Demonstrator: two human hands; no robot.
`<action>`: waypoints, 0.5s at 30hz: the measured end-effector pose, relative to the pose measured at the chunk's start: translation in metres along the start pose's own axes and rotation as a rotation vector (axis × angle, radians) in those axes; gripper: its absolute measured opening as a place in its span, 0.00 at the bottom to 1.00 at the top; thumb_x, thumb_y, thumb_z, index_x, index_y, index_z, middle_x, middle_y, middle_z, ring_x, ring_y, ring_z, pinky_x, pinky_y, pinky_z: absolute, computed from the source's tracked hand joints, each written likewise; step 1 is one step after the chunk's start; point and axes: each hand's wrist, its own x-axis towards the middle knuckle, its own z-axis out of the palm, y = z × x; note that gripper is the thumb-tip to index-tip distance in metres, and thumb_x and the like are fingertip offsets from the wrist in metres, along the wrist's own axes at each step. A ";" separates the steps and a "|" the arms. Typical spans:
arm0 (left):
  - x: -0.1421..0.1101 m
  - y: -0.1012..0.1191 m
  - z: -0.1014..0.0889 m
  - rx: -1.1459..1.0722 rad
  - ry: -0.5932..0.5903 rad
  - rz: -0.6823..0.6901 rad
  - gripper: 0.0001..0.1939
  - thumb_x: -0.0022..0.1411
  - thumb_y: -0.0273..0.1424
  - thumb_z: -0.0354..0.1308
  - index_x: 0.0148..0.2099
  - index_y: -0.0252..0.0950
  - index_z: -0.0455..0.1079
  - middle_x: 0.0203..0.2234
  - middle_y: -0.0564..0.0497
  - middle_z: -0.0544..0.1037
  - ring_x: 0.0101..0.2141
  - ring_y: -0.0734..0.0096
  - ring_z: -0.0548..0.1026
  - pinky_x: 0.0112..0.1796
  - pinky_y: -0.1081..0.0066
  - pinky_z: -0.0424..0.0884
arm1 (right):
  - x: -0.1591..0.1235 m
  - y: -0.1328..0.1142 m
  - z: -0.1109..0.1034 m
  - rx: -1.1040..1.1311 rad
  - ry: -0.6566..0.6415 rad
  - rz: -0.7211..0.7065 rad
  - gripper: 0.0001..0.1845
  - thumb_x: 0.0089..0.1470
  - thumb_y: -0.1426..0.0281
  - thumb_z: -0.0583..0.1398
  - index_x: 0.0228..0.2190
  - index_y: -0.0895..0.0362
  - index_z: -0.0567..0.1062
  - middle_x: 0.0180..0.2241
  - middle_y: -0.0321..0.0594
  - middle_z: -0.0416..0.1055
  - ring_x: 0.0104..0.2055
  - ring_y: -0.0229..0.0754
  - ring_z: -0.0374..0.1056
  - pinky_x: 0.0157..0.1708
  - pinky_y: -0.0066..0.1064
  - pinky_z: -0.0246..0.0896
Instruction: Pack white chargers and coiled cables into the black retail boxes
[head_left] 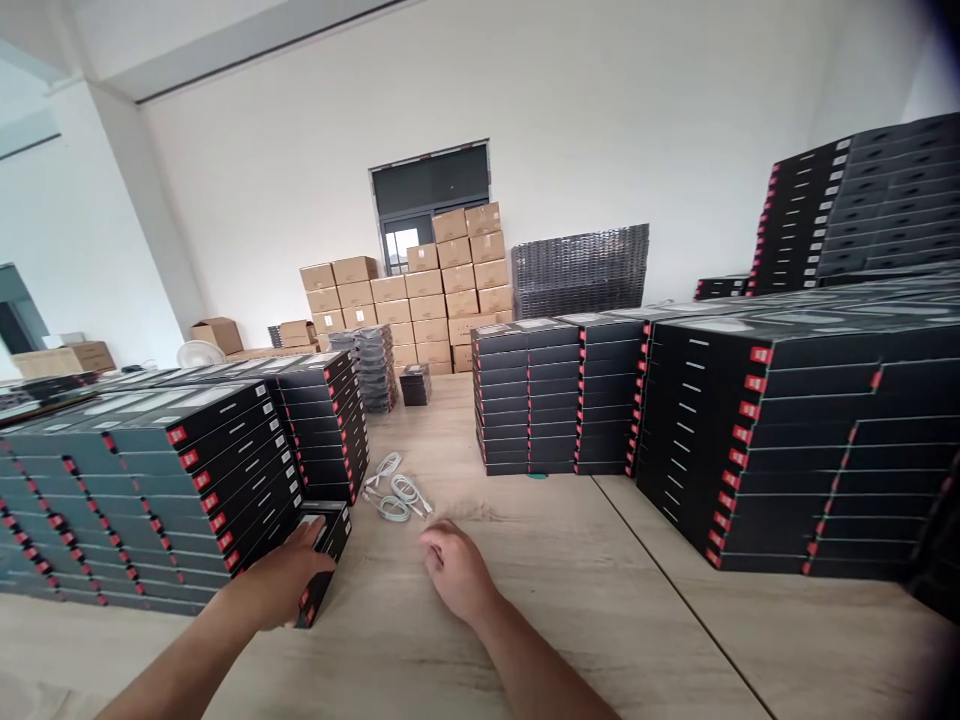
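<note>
My left hand (289, 578) lies over a black box (334, 535) on the table, its fingers stretched out across the top. This box sits low against the right side of a tall stack of similar black boxes (240, 470) with red tabs. In the middle, my right hand (456, 568) is curled into a loose fist just above or on the wooden tabletop; nothing shows in it. Several coiled white cables (396, 498) lie on the table beyond my hands, between the left stack and my right hand.
Stacked black boxes (555, 400) stand across the table, with a larger block of boxes (810, 450) at right. A grey wrapped pile (375, 370) and a small dark stack (415, 385) stand farther back. Brown cartons (427, 310) rise near the wall. A seam crosses the tabletop (600, 600).
</note>
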 end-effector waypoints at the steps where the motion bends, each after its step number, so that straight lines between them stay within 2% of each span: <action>1: -0.001 0.001 -0.001 0.021 -0.013 0.003 0.38 0.28 0.11 0.60 0.43 0.47 0.77 0.66 0.52 0.55 0.65 0.51 0.49 0.60 0.59 0.57 | 0.000 0.001 0.000 0.007 0.000 0.001 0.21 0.44 0.85 0.53 0.32 0.54 0.80 0.34 0.40 0.75 0.36 0.42 0.70 0.40 0.31 0.64; 3: -0.004 0.010 -0.001 0.066 -0.018 -0.012 0.44 0.26 0.13 0.63 0.51 0.46 0.74 0.67 0.49 0.53 0.66 0.47 0.44 0.61 0.55 0.51 | 0.001 0.002 -0.001 0.017 0.001 0.008 0.21 0.43 0.85 0.53 0.31 0.55 0.80 0.34 0.40 0.75 0.35 0.42 0.70 0.40 0.31 0.64; 5: -0.005 0.028 0.001 0.087 0.050 0.019 0.49 0.28 0.18 0.65 0.58 0.46 0.67 0.67 0.47 0.51 0.66 0.48 0.40 0.63 0.53 0.45 | 0.001 0.000 -0.002 0.017 0.005 0.032 0.20 0.42 0.85 0.55 0.31 0.55 0.80 0.34 0.40 0.76 0.35 0.42 0.71 0.39 0.30 0.65; 7: -0.001 0.054 0.011 0.043 0.173 0.163 0.43 0.39 0.25 0.64 0.60 0.47 0.64 0.66 0.48 0.54 0.66 0.53 0.45 0.63 0.56 0.46 | -0.002 -0.006 -0.002 0.004 0.022 0.075 0.19 0.42 0.84 0.56 0.31 0.55 0.80 0.34 0.40 0.76 0.34 0.42 0.71 0.37 0.29 0.66; 9: 0.007 0.082 0.030 -0.085 0.277 0.314 0.30 0.52 0.30 0.56 0.58 0.48 0.66 0.61 0.49 0.64 0.60 0.59 0.63 0.58 0.60 0.58 | -0.006 -0.013 -0.002 -0.018 0.057 0.131 0.20 0.43 0.84 0.56 0.33 0.55 0.81 0.34 0.40 0.77 0.34 0.42 0.73 0.35 0.28 0.67; 11: 0.020 0.106 0.058 -0.271 0.298 0.367 0.21 0.58 0.32 0.48 0.54 0.48 0.68 0.49 0.50 0.77 0.44 0.63 0.77 0.47 0.63 0.71 | -0.015 -0.018 -0.007 -0.047 0.092 0.179 0.21 0.45 0.84 0.54 0.33 0.53 0.81 0.33 0.37 0.79 0.35 0.42 0.74 0.34 0.27 0.68; 12: 0.027 0.114 0.074 -0.371 0.298 0.353 0.19 0.59 0.34 0.47 0.50 0.47 0.70 0.40 0.51 0.80 0.35 0.63 0.78 0.41 0.64 0.73 | -0.021 -0.019 -0.015 -0.063 0.104 0.195 0.21 0.46 0.84 0.54 0.32 0.52 0.81 0.31 0.35 0.79 0.34 0.41 0.75 0.34 0.27 0.68; 13: 0.035 0.119 0.089 -0.466 0.305 0.341 0.16 0.58 0.35 0.47 0.45 0.46 0.72 0.31 0.52 0.80 0.30 0.62 0.78 0.37 0.65 0.74 | -0.029 -0.020 -0.027 -0.078 0.106 0.202 0.20 0.46 0.83 0.55 0.31 0.51 0.81 0.30 0.34 0.79 0.34 0.41 0.75 0.33 0.26 0.69; 15: 0.050 0.123 0.114 -0.629 0.244 0.404 0.10 0.52 0.39 0.53 0.36 0.47 0.73 0.24 0.55 0.78 0.28 0.61 0.77 0.34 0.66 0.75 | -0.051 -0.025 -0.068 -0.124 0.112 0.184 0.15 0.47 0.79 0.58 0.30 0.50 0.82 0.30 0.34 0.79 0.33 0.41 0.75 0.33 0.26 0.69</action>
